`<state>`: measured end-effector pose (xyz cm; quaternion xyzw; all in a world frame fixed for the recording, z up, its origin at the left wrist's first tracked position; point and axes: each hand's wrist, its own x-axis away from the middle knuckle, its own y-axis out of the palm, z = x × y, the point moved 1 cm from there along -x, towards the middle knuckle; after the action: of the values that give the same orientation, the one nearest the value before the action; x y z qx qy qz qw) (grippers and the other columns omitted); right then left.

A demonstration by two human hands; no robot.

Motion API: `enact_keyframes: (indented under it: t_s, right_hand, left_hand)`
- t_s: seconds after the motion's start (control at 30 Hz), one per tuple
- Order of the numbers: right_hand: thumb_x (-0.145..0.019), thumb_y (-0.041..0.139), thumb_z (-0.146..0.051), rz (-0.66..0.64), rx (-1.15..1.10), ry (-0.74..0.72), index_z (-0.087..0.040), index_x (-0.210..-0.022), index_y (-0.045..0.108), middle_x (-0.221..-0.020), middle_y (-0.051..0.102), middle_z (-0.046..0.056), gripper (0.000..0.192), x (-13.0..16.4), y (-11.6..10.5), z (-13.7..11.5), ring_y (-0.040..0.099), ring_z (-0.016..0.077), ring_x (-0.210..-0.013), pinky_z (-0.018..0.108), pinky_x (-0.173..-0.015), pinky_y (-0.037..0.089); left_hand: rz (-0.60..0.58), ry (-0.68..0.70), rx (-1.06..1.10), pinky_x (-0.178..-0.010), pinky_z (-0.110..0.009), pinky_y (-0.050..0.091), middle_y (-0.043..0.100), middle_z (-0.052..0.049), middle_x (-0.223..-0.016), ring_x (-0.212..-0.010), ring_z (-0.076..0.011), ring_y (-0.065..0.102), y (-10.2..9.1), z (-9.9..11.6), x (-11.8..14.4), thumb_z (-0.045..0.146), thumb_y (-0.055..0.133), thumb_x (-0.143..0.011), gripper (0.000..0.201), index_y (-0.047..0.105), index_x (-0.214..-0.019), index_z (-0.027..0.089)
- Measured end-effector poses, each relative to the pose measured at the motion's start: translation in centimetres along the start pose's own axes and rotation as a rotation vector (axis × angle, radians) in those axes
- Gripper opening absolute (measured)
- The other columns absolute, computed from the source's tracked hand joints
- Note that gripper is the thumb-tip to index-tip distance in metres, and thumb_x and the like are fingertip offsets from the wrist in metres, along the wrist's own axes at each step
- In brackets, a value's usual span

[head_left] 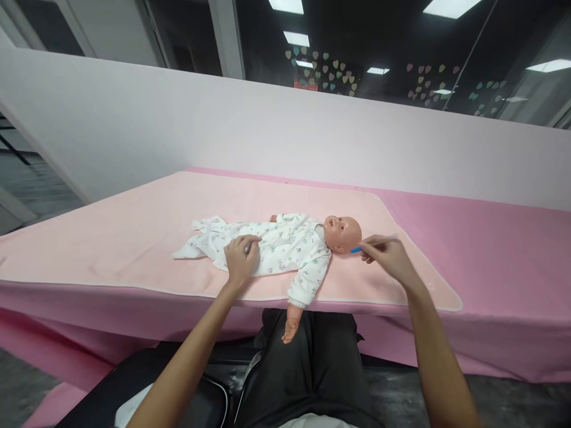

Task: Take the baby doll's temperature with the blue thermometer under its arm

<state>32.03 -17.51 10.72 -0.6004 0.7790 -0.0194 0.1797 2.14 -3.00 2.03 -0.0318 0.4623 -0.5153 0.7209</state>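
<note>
A baby doll (342,233) in a white printed sleepsuit (276,244) lies on its back on a light pink mat (134,238), head to the right. One doll arm hangs over the table's near edge. My left hand (241,257) rests curled on the doll's belly, and something small and grey shows between its fingers. My right hand (386,253) pinches a thin blue stick (355,250), its tip at the side of the doll's head near the ear.
The mat lies on a table covered by a darker pink cloth (499,249). A pale partition wall (285,137) runs behind the table, with dark glass above it. My lap in black trousers (312,362) is below the table's edge.
</note>
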Motion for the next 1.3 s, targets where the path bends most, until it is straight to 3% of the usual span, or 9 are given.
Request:
enact_keyframes:
  t_s: [0.1,0.27,0.43,0.63,0.8,0.9,1.0,1.13,1.3]
  right_hand:
    - [-0.07,0.052,-0.06,-0.025,-0.217,0.028,-0.019,-0.066,0.061,-0.045,0.053,-0.003,0.042,0.4,0.6,0.7,0.048,0.0106,-0.039,0.023,-0.041,0.041]
    - [-0.067,0.064,-0.05,-0.299,-0.023,0.12,-0.018,-0.059,0.06,-0.057,0.063,0.002,0.034,2.3,2.4,1.4,0.058,0.0139,-0.052,0.026,-0.055,0.047]
    - [-0.072,0.056,-0.055,-0.087,-0.371,0.093,-0.02,-0.068,0.06,-0.043,0.053,-0.003,0.036,2.9,1.3,1.3,0.055,0.0132,-0.043,0.026,-0.048,0.046]
    - [-0.065,0.067,-0.047,0.167,-0.42,0.09,-0.018,-0.069,0.06,-0.05,0.059,-0.002,0.03,2.3,1.4,2.2,0.058,0.0126,-0.049,0.025,-0.052,0.049]
    - [-0.06,0.07,-0.05,-0.048,-0.41,0.158,-0.017,-0.062,0.057,-0.046,0.056,-0.001,0.035,2.0,1.6,2.6,0.055,0.0124,-0.045,0.023,-0.043,0.044]
    - [-0.069,0.06,-0.056,-0.024,-0.409,0.122,-0.019,-0.065,0.057,-0.044,0.054,-0.002,0.038,2.5,1.5,3.7,0.05,0.0116,-0.039,0.022,-0.038,0.039]
    - [-0.076,0.054,-0.051,-0.054,0.001,0.077,-0.019,-0.068,0.06,-0.056,0.062,0.002,0.033,2.9,1.9,5.5,0.055,0.0137,-0.045,0.025,-0.044,0.042]
    - [-0.085,0.042,-0.033,0.026,0.781,-0.1,-0.021,-0.087,0.063,-0.086,0.069,0.005,0.025,2.1,2.7,7.9,0.063,0.0192,-0.077,0.027,-0.065,0.045]
    - [-0.084,0.035,-0.012,0.008,1.146,-0.086,-0.018,-0.104,0.059,-0.094,0.067,0.009,0.032,0.0,2.7,10.2,0.06,0.019,-0.088,0.025,-0.067,0.041]
  left_hand:
    - [-0.007,-0.004,-0.001,-0.084,-0.036,0.031,0.064,-0.002,-0.089,-0.09,-0.0202,0.053,0.0,0.0,0.1,0.022,0.041,-0.08,0.022,0.063,-0.078,0.023]
    - [-0.002,-0.01,0.007,-0.084,-0.036,0.031,0.064,-0.002,-0.09,-0.091,-0.0209,0.053,0.0,0.2,0.1,0.021,0.041,-0.08,0.022,0.063,-0.077,0.022]
    - [-0.021,-0.017,0.01,-0.084,-0.037,0.031,0.064,-0.002,-0.09,-0.091,-0.0207,0.053,-0.1,0.2,0.2,0.021,0.041,-0.08,0.022,0.063,-0.077,0.022]
    - [-0.009,0.011,0.012,-0.083,-0.035,0.032,0.064,-0.001,-0.089,-0.09,-0.0199,0.053,-0.1,0.0,0.0,0.022,0.042,-0.08,0.021,0.063,-0.078,0.023]
    - [0.003,0.028,-0.001,-0.082,-0.036,0.033,0.064,-0.001,-0.088,-0.09,-0.0201,0.054,0.0,-0.2,-0.1,0.023,0.042,-0.08,0.021,0.063,-0.078,0.023]
    - [0.046,0.05,-0.022,-0.081,-0.036,0.034,0.064,-0.002,-0.089,-0.089,-0.0202,0.054,0.0,-0.4,0.1,0.023,0.041,-0.08,0.022,0.063,-0.079,0.023]
    - [0.091,0.199,-0.07,-0.084,-0.038,0.035,0.063,-0.005,-0.094,-0.092,-0.0215,0.053,0.0,0.0,0.4,0.024,0.042,-0.079,0.022,0.064,-0.08,0.023]
    - [-0.166,0.502,-0.095,-0.087,-0.04,0.035,0.065,-0.003,-0.091,-0.088,-0.0205,0.055,1.2,3.2,0.1,0.024,0.044,-0.077,0.02,0.064,-0.078,0.026]
    - [-0.135,0.571,-0.07,-0.087,-0.039,0.033,0.063,-0.004,-0.098,-0.094,-0.0202,0.052,5.5,8.8,-1.1,0.021,0.04,-0.083,0.025,0.062,-0.094,0.023]
